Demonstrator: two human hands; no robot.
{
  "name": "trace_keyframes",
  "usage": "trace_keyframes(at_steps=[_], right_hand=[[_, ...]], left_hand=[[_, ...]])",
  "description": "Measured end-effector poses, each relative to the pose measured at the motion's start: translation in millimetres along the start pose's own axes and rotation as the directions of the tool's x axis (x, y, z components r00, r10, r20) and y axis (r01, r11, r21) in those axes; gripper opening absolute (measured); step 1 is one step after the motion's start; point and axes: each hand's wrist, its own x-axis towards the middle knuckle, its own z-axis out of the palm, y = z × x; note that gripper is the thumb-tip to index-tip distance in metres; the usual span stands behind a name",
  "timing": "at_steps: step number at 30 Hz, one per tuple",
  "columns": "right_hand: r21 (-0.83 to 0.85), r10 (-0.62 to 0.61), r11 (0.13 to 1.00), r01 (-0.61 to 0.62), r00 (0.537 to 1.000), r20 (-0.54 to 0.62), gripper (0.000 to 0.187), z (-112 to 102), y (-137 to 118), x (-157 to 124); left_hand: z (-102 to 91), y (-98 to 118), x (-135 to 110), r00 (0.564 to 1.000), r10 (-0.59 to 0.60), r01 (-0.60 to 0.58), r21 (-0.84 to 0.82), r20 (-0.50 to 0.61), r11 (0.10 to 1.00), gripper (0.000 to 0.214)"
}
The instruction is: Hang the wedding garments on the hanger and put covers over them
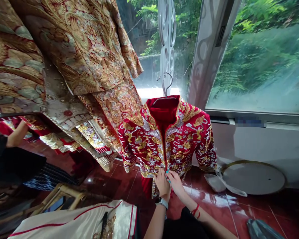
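Note:
A red jacket densely embroidered in gold and silver hangs on a wire hanger in front of the window. My left hand, with a watch on its wrist, pinches the jacket's front edge near the hem. Beside it, my right hand, with red string at the wrist, grips the opposite edge. Both hands touch each other at the centre opening. My fingers hide the lowest part of the front closure.
Gold-embroidered robes hang at upper left, above a co-worker's bare arm. A white garment with red trim lies at bottom left, near a bamboo-framed seat. A round pale disc leans against the wall above the red tile floor.

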Motion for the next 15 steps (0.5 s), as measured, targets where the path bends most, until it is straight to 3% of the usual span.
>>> trace_keyframes(at_steps=[3,5,9,15], right_hand=[[-0.016,-0.031,0.999,0.031,0.999,-0.010,0.040,-4.9,10.1,2.3],[-0.025,-0.048,0.999,0.048,0.999,-0.017,0.040,-6.5,13.0,6.1],[-0.030,-0.096,0.995,0.095,0.994,-0.045,0.037,-3.3,0.5,18.6],[0.003,-0.207,0.978,0.207,0.977,-0.058,0.032,3.6,-69.0,33.1]], left_hand=[[1.2,2.2,-0.5,0.995,0.062,-0.087,0.374,0.079,0.923,0.033],[0.6,4.9,1.7,0.989,0.082,-0.133,0.497,0.123,0.857,0.029],[3.4,9.7,6.2,0.987,0.101,-0.151,0.544,0.121,0.826,0.025],[1.0,21.4,3.7,0.989,0.077,-0.135,0.570,0.125,0.811,0.028]])
